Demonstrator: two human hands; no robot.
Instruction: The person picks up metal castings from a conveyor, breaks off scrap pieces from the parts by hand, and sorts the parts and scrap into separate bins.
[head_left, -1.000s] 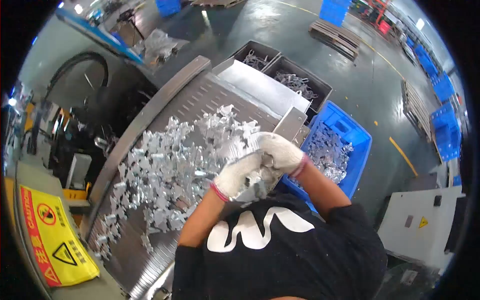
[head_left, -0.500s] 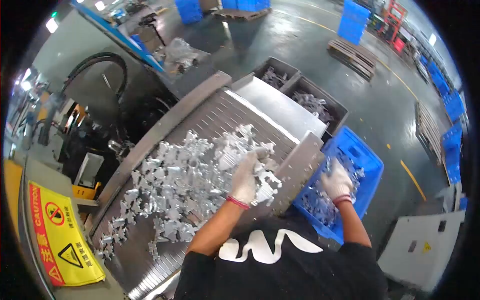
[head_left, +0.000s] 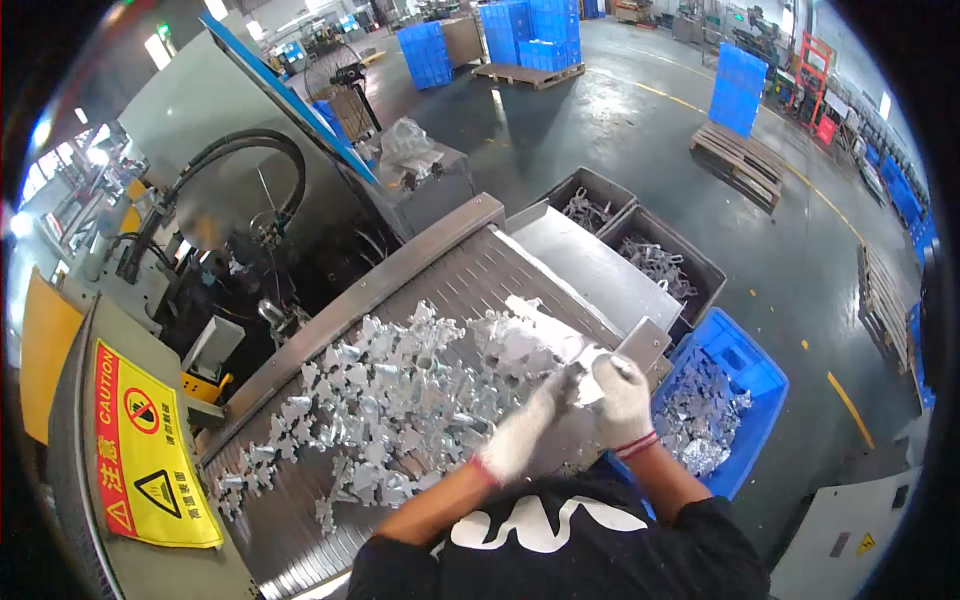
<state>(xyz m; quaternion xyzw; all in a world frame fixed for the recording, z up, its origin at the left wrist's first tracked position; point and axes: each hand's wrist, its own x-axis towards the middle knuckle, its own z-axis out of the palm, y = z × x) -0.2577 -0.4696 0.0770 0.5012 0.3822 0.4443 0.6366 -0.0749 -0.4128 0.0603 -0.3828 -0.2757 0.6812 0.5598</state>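
Note:
Both hands wear white gloves with red cuffs and meet at the right edge of the slatted metal conveyor (head_left: 460, 287). My left hand (head_left: 525, 430) is smeared by motion, its fingers against a shiny metal casting (head_left: 582, 385). My right hand (head_left: 622, 402) is wrapped round the same casting. Many silvery metal parts (head_left: 390, 400) lie heaped on the conveyor, left of my hands. Just right of my right hand, a blue bin (head_left: 762, 400) holds thin metal scraps (head_left: 700, 415).
Two dark bins (head_left: 700, 275) with metal pieces stand beyond a sloping metal plate (head_left: 590, 262). A yellow caution sign (head_left: 155, 450) hangs at the left near machinery with a black hose (head_left: 250, 140). A white cabinet (head_left: 850, 530) stands at the lower right.
My right hand has come back from the blue bin to the conveyor edge and gripped the casting beside my left hand. The view has tilted up, showing more floor.

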